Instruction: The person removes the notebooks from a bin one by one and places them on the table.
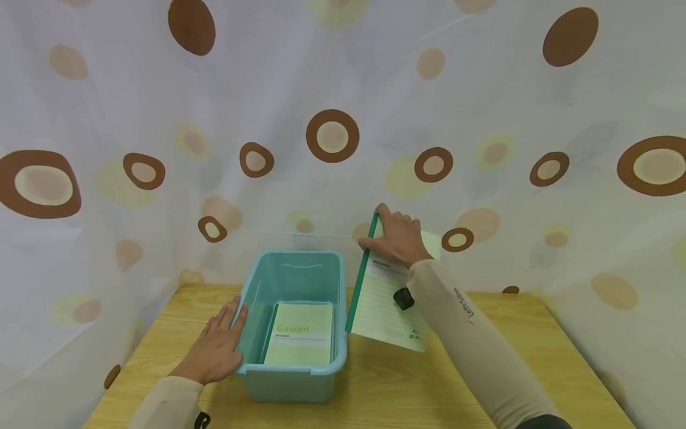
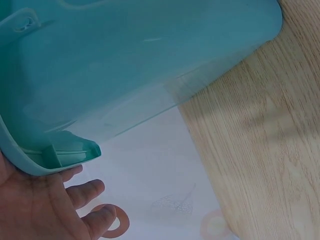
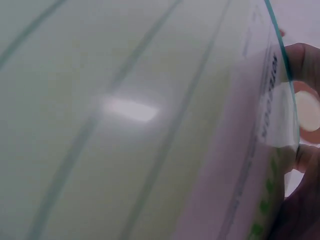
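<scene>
My right hand (image 1: 399, 238) grips a pale green notebook (image 1: 380, 304) by its upper part, thumb at the dark green spine. Tilted, the notebook hangs just right of a teal plastic bin (image 1: 289, 384). Its lined cover (image 3: 125, 150) fills most of the right wrist view, with fingers (image 3: 304, 62) at its edge. Inside the bin another notebook (image 1: 300, 348), marked "Gambit", lies cover up. My left hand (image 1: 217, 345) rests on the bin's left rim with its fingers extended. In the left wrist view that hand lies along the bin's rim (image 2: 25, 167).
The bin stands on a light wooden table (image 1: 482, 369), left of its middle. Behind and at both sides hangs a white curtain (image 1: 375, 71) with brown and beige oval patterns, close to the table's back edge.
</scene>
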`<state>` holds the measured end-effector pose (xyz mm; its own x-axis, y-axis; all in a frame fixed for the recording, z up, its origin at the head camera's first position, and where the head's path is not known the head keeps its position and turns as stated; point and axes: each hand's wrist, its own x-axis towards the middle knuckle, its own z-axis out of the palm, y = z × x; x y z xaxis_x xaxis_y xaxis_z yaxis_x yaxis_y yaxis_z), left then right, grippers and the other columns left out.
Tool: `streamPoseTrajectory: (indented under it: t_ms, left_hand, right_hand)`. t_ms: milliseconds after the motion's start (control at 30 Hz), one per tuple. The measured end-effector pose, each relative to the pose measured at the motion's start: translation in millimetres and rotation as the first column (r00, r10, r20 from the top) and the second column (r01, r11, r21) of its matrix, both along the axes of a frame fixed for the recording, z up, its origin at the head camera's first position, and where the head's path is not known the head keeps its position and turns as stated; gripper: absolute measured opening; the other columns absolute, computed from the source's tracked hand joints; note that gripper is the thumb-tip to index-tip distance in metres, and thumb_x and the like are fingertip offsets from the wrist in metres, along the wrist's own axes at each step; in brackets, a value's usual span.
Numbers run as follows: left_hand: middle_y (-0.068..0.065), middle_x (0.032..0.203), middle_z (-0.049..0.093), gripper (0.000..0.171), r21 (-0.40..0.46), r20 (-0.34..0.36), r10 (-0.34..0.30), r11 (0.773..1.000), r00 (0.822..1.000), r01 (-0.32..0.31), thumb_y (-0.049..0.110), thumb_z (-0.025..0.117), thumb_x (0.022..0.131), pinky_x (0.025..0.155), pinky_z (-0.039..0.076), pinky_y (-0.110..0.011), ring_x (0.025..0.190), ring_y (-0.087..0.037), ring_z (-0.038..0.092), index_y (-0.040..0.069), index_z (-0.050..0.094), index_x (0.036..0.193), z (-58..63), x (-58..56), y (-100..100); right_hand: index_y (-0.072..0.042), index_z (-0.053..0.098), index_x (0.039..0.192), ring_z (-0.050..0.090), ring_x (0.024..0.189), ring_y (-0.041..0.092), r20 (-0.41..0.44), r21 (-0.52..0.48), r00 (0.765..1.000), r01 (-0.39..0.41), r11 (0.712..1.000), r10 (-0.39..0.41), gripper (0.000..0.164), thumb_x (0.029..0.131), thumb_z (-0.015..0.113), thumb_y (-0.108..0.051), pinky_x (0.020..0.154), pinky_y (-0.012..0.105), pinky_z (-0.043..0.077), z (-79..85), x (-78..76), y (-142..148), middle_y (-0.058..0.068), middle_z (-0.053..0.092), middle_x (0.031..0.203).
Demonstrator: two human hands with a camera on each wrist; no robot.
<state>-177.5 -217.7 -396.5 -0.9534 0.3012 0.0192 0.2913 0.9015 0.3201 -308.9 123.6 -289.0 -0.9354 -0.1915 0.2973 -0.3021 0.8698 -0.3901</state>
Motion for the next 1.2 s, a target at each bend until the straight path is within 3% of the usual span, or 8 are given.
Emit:
streamPoseTrajectory:
  t_ms: [300, 533, 833, 1200]
  left_hand:
    - [-0.029, 0.157, 0.009, 0.075, -0.005, -0.010, 0.011, 1.000, 1.000, -0.011, 0.000, 0.043, 0.076, 0.108, 0.017, -0.066, 0.140, -0.051, 0.013, -0.012, 0.023, 0.147, -0.1, 0.4, -1.6]
    - [-0.029, 0.156, 0.010, 0.075, -0.011, -0.014, 0.016, 1.000, 1.000, -0.016, 0.000, 0.043, 0.076, 0.108, 0.017, -0.066, 0.141, -0.051, 0.013, -0.012, 0.024, 0.147, 1.7, 1.2, -1.6]
    - [-0.027, 0.157, 0.008, 0.076, -0.006, -0.005, 0.012, 1.000, 1.000, -0.012, 0.001, 0.044, 0.077, 0.109, 0.016, -0.066, 0.141, -0.050, 0.011, -0.011, 0.022, 0.148, -0.1, -0.8, -2.8]
    - [-0.028, 0.157, 0.010, 0.076, -0.021, -0.011, 0.014, 1.000, 1.000, -0.014, 0.002, 0.045, 0.076, 0.109, 0.017, -0.065, 0.141, -0.050, 0.014, -0.011, 0.023, 0.148, 1.2, -0.6, -0.5]
  right_hand:
    - [-0.009, 0.046, 0.130, 0.046, 0.080, 0.031, 0.058, 0.040, 0.998, -0.003, 0.999, 0.001, 0.066, 0.075, 0.059, -0.043, 0.079, 0.049, 0.033, -77.7, -29.7, 18.8, 0.011, 0.053, 0.088]
    - [-0.009, 0.050, 0.120, 0.047, 0.078, 0.031, 0.088, 0.054, 0.995, -0.056, 0.997, 0.051, 0.059, 0.074, 0.061, -0.043, 0.074, 0.047, 0.031, -129.8, -42.5, 15.7, 0.011, 0.054, 0.086]
    - [-0.011, 0.051, 0.112, 0.050, 0.080, 0.029, 0.176, 0.112, 0.983, -0.078, 0.991, 0.057, 0.053, 0.075, 0.067, -0.045, 0.073, 0.043, 0.032, -166.7, -45.9, 4.3, 0.009, 0.054, 0.085]
    - [-0.013, 0.050, 0.111, 0.047, 0.078, 0.029, 0.179, 0.153, 0.981, -0.101, 0.983, 0.073, 0.054, 0.073, 0.066, -0.048, 0.073, 0.044, 0.033, -206.8, -58.1, 2.4, 0.009, 0.049, 0.081]
